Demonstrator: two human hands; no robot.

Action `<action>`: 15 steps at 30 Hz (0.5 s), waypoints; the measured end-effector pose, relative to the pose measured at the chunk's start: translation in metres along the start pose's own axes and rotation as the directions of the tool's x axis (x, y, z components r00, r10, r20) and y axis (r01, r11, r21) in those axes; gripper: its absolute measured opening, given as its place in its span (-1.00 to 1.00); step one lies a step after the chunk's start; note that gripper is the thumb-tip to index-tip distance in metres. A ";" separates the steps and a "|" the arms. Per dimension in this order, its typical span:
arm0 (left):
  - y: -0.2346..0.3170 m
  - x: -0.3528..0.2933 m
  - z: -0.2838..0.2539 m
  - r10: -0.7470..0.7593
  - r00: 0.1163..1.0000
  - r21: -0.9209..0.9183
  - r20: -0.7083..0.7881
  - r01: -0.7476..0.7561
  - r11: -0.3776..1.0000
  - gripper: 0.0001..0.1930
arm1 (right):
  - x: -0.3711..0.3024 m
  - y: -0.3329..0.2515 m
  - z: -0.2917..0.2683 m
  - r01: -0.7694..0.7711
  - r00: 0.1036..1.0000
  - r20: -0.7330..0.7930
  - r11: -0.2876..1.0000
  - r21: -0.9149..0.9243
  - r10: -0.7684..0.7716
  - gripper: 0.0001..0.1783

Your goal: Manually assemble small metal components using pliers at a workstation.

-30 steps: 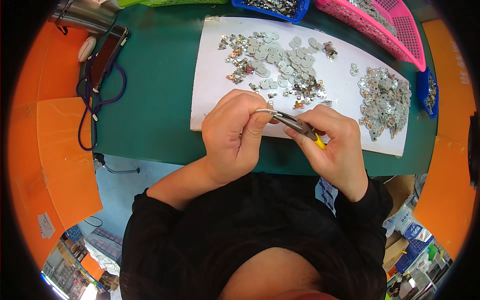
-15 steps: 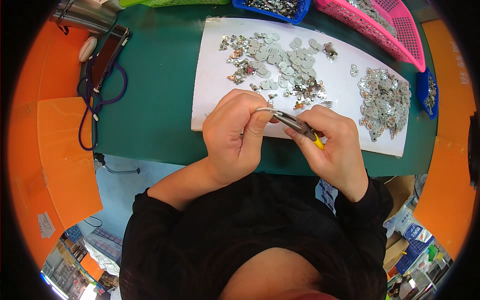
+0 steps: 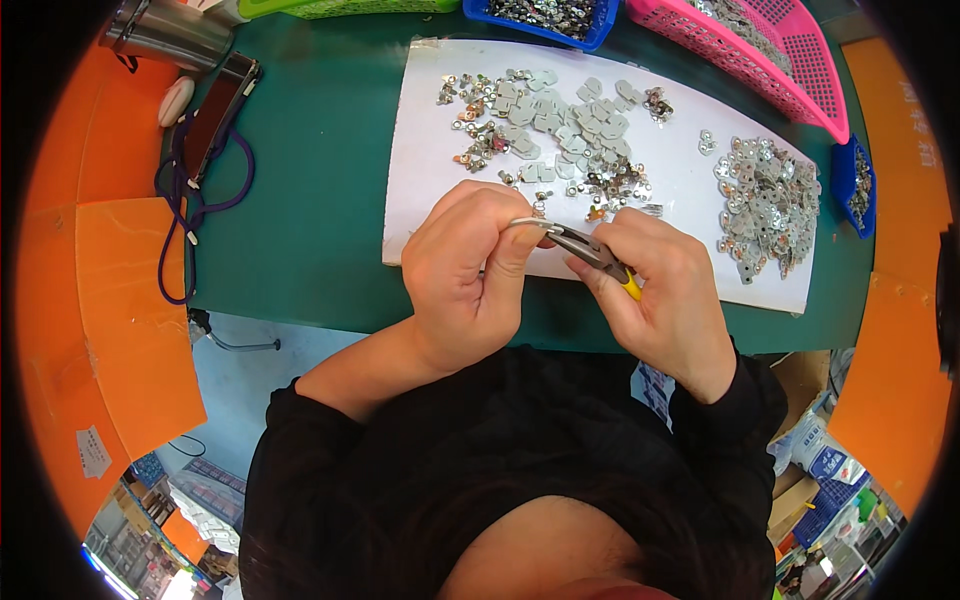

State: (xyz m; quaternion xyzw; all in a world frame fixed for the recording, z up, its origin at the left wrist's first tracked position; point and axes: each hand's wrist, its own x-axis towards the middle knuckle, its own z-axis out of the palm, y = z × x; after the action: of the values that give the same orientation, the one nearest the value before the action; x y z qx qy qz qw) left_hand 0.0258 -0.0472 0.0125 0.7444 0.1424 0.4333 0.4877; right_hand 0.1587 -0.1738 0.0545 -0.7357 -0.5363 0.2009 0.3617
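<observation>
My right hand (image 3: 668, 290) is closed round a pair of pliers (image 3: 590, 250) with yellow handles, their jaws pointing left. Between thumb and bent fingers, my left hand (image 3: 470, 255) pinches a small light-grey metal plate (image 3: 528, 221). The plier tips meet this plate at its right end; most of it is covered by my fingers. Both hands are over the near edge of a white board (image 3: 425, 150). Beyond them on the board lie a loose heap of flat grey plates (image 3: 580, 130), small shiny metal fittings (image 3: 615, 180) and, at right, a pile of finished-looking riveted metal pieces (image 3: 765, 205).
A blue bin (image 3: 605, 28) of metal parts and a pink basket (image 3: 835, 95) stand at the back; a small blue tray (image 3: 865, 195) is at right. A phone (image 3: 215, 115) with a purple cord and a steel flask (image 3: 170, 35) lie on the green table's left. Orange panels (image 3: 130, 290) flank it.
Almost nothing differs. My right hand and the pliers have shifted very slightly left; my left hand keeps its pinch on the plate.
</observation>
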 end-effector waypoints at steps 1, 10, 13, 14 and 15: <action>0.000 0.000 0.000 0.000 1.000 0.000 0.001 0.000 1.000 -0.89 | 0.000 -0.001 0.000 0.000 1.000 0.000 1.000 0.000 0.000 -0.88; 0.003 -0.004 0.000 -0.084 0.996 -0.023 0.013 0.085 0.996 -0.88 | -0.001 0.001 0.002 -0.053 0.996 0.067 0.998 -0.013 0.054 -0.91; 0.003 -0.007 0.002 -0.167 0.986 -0.041 0.017 0.168 0.985 -0.88 | -0.004 0.006 0.007 -0.020 1.000 0.010 0.995 -0.102 0.021 -0.91; 0.003 -0.008 0.003 -0.204 0.979 -0.068 0.013 0.205 0.977 -0.88 | -0.005 0.007 0.008 0.005 1.000 -0.021 0.986 -0.164 -0.009 -0.90; 0.003 -0.008 0.003 -0.240 0.971 -0.095 0.010 0.240 0.966 -0.88 | -0.005 0.007 0.009 0.028 0.998 -0.050 0.974 -0.227 -0.041 -0.89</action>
State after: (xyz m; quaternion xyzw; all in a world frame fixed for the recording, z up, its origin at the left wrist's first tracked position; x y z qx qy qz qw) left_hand 0.0229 -0.0558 0.0108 0.6972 0.2110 0.3779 0.5715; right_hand 0.1552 -0.1765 0.0429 -0.7679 -0.5582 0.1121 0.2936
